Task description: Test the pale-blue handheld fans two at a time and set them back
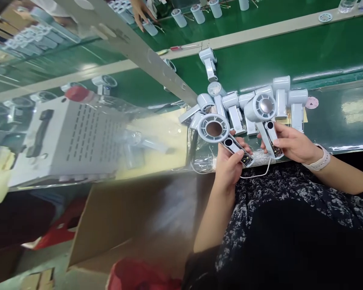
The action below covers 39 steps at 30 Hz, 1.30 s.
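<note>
As their fingers wrap closed, the left hand (228, 167) grips a pale-blue plastic handheld fan (211, 119), the right hand (293, 147) a second fan (254, 106).

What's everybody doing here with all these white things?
A person's left hand holds a white handheld fan, and their right hand holds another white handheld fan. Small circuit boards show at the handle ends. More fan bodies lie piled on the green workbench just beyond. Farther away, a co-worker's hand is beside some white fan parts.
</note>
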Each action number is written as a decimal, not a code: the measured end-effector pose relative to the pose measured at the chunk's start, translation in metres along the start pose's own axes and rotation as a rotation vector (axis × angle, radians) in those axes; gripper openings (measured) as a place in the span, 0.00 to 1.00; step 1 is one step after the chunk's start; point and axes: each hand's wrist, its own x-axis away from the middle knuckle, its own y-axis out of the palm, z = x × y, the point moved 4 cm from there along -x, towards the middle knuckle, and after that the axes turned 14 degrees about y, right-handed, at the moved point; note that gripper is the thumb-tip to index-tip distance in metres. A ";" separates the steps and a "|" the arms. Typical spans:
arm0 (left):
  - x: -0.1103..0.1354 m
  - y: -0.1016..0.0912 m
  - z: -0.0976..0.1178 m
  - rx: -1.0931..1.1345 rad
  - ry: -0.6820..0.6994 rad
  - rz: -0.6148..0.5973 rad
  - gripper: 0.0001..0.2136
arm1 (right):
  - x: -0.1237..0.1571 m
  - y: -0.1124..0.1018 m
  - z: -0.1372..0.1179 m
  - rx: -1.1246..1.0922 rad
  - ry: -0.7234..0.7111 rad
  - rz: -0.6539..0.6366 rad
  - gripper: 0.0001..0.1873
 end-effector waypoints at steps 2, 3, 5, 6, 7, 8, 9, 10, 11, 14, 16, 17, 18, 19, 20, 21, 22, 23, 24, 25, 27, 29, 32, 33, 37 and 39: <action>0.001 0.002 0.000 0.006 0.026 -0.017 0.27 | 0.000 0.000 0.001 0.028 -0.067 0.048 0.28; 0.001 0.003 0.000 0.014 0.023 -0.030 0.28 | 0.000 -0.001 0.002 0.032 -0.086 0.069 0.29; 0.002 0.005 0.000 0.025 0.000 -0.057 0.28 | -0.001 -0.002 0.003 0.025 -0.089 0.094 0.29; 0.003 0.005 0.000 0.023 -0.011 -0.065 0.27 | -0.002 -0.003 0.004 0.021 -0.084 0.104 0.29; 0.003 0.005 -0.001 0.016 -0.017 -0.068 0.27 | -0.002 -0.003 0.004 0.015 -0.081 0.112 0.29; 0.003 0.004 -0.001 0.005 -0.015 -0.070 0.27 | -0.002 -0.004 0.005 0.009 -0.079 0.119 0.29; 0.003 0.003 -0.001 -0.008 -0.009 -0.070 0.28 | -0.002 -0.004 0.005 0.002 -0.076 0.123 0.29; 0.004 0.002 -0.002 -0.022 -0.001 -0.072 0.28 | -0.002 -0.004 0.005 -0.008 -0.075 0.126 0.29; 0.004 0.002 -0.003 -0.033 0.004 -0.079 0.30 | -0.002 -0.004 0.005 -0.020 -0.076 0.128 0.31; 0.005 0.000 -0.005 -0.057 0.003 -0.099 0.32 | -0.002 -0.004 0.005 -0.056 -0.066 0.126 0.34; 0.006 -0.001 -0.006 -0.070 -0.004 -0.105 0.32 | -0.001 -0.003 0.006 -0.063 -0.050 0.108 0.33; 0.006 -0.001 -0.006 -0.077 -0.003 -0.105 0.31 | -0.001 -0.003 0.007 -0.057 -0.047 0.096 0.32; 0.007 -0.001 -0.005 -0.083 0.000 -0.103 0.31 | 0.000 -0.003 0.007 -0.048 -0.048 0.085 0.31; 0.007 0.000 -0.005 -0.087 0.005 -0.103 0.30 | 0.000 -0.002 0.008 -0.035 -0.053 0.078 0.31; 0.008 0.000 -0.005 -0.088 0.009 -0.106 0.30 | 0.001 -0.002 0.008 -0.021 -0.059 0.073 0.31; 0.008 0.001 -0.005 -0.086 0.009 -0.110 0.30 | 0.001 -0.002 0.009 -0.007 -0.065 0.071 0.31; 0.009 0.002 -0.004 -0.081 0.008 -0.115 0.30 | 0.001 -0.002 0.009 0.008 -0.072 0.072 0.32; 0.009 0.002 -0.004 -0.075 0.009 -0.121 0.30 | 0.001 -0.002 0.010 0.022 -0.080 0.075 0.32; 0.010 0.003 -0.003 -0.070 0.014 -0.126 0.30 | 0.002 -0.003 0.010 0.034 -0.089 0.081 0.33; 0.010 0.004 -0.003 -0.068 0.025 -0.129 0.30 | 0.002 -0.003 0.010 0.044 -0.097 0.089 0.34; 0.010 0.004 -0.002 -0.078 0.042 -0.130 0.30 | 0.002 -0.003 0.010 0.055 -0.106 0.106 0.35; 0.009 0.005 -0.003 -0.080 0.025 -0.125 0.30 | 0.002 -0.003 0.010 0.051 -0.109 0.109 0.35; 0.008 0.004 -0.006 -0.040 -0.007 -0.066 0.27 | 0.002 0.000 0.010 0.015 -0.116 0.082 0.28; 0.007 0.003 -0.006 -0.030 -0.002 -0.034 0.26 | 0.003 0.001 0.009 0.005 -0.122 0.080 0.26; 0.007 -0.001 -0.002 -0.001 0.017 0.024 0.21 | 0.004 0.002 0.008 -0.002 -0.116 0.080 0.26; 0.007 -0.002 0.001 -0.004 0.042 -0.018 0.21 | 0.005 0.004 0.007 0.027 -0.104 0.069 0.28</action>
